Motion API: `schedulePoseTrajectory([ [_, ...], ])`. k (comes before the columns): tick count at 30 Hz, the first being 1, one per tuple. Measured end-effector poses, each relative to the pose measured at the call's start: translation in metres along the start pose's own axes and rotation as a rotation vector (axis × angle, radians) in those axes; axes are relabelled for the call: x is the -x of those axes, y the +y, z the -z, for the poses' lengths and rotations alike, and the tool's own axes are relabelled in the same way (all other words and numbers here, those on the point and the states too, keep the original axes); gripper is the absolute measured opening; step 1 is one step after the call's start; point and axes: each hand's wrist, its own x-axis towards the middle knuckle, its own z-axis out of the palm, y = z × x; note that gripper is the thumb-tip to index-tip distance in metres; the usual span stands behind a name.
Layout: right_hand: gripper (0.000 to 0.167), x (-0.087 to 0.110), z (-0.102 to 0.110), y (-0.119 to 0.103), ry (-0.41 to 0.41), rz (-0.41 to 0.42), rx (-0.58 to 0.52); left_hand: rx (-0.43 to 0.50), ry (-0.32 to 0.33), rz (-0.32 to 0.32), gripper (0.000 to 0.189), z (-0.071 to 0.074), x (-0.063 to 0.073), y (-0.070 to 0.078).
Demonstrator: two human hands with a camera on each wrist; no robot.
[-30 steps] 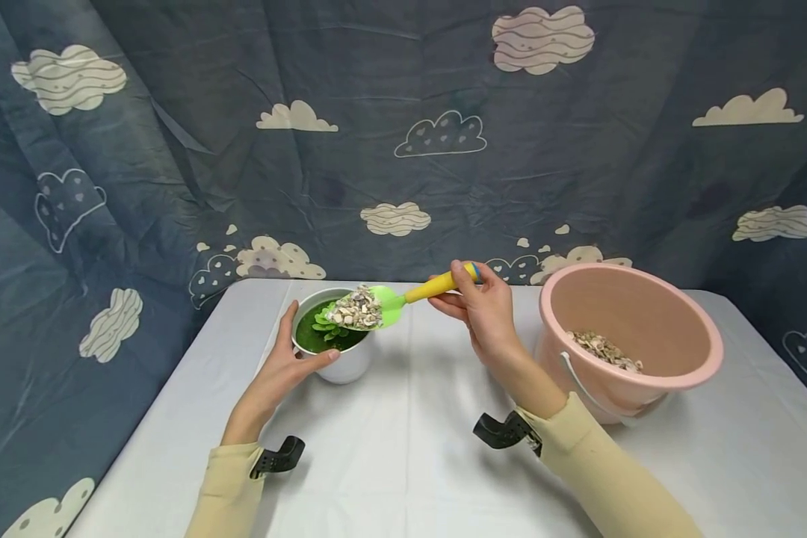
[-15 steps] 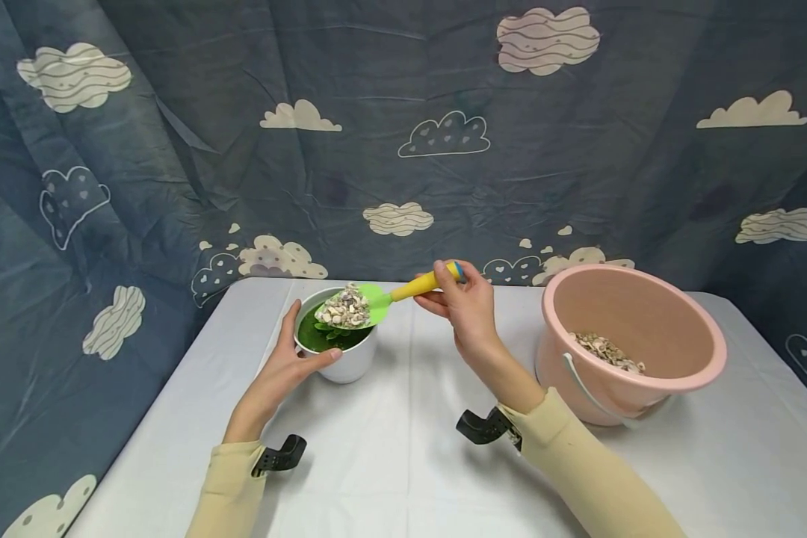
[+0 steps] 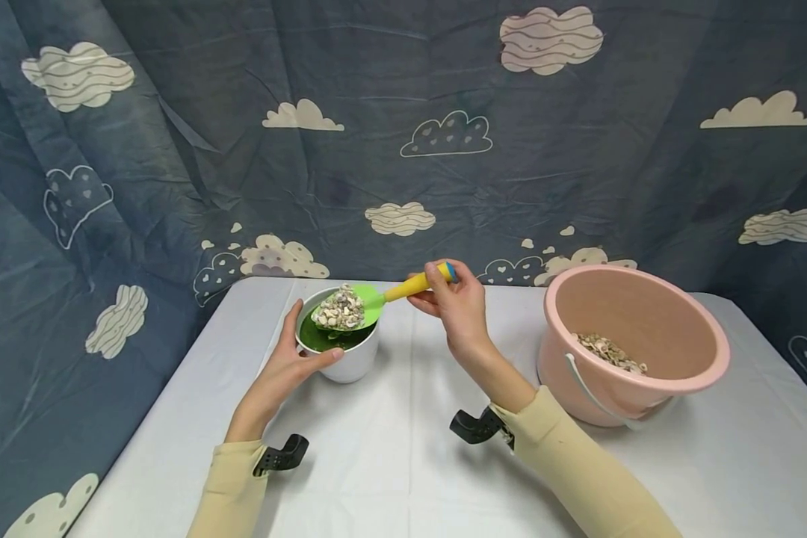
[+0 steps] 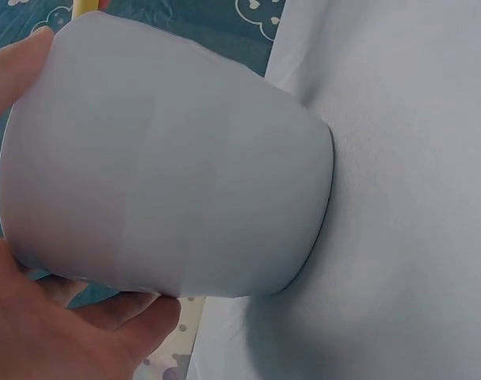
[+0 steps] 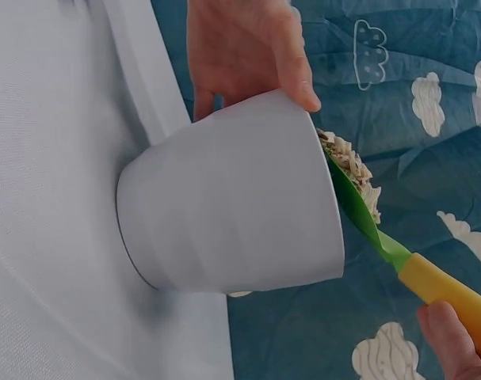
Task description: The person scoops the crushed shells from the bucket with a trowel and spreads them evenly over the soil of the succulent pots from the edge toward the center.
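Note:
A white plant pot (image 3: 351, 366) with a green surface inside stands on the table at centre left in the head view. My left hand (image 3: 277, 377) grips its left side, thumb at the near rim and fingers around the far side. My right hand (image 3: 460, 310) holds a small garden trowel by its yellow handle (image 3: 410, 287). The trowel's green blade (image 5: 351, 202) lies over the pot's opening, heaped with pale gravel-like chips (image 3: 339, 309). In the right wrist view the blade is close to the rim; touching or not, I cannot tell. The leafy plant is mostly hidden beneath the blade.
A pink bucket (image 3: 558, 388) with a white handle (image 3: 588, 392) stands on the right of the white-covered table (image 3: 403, 463). More pale chips (image 3: 608, 351) lie in it. A dark blue cloth (image 3: 350, 179) with cloud prints hangs behind the table.
My right hand has moved left with the loaded trowel, so its blade sits farther over the pot and covers more of the plant. My left hand keeps its grip on the pot.

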Motion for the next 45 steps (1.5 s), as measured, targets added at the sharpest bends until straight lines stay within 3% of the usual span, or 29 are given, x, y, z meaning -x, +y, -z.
schedulePoseTrajectory([
  [18,0.032,0.0018,-0.0036,0.0000,-0.054,0.075,0.032,0.008,0.032,-0.009,0.113,-0.0030,0.0010,0.0022],
  [32,0.031,0.0003,-0.0074,0.0016,-0.057,0.088,0.027,-0.141,0.068,-0.017,0.116,-0.0010,0.0001,0.0014],
  [45,0.029,0.0006,-0.0087,-0.0006,-0.046,0.085,0.045,0.032,-0.040,-0.025,0.108,0.0054,0.0008,-0.0038],
])
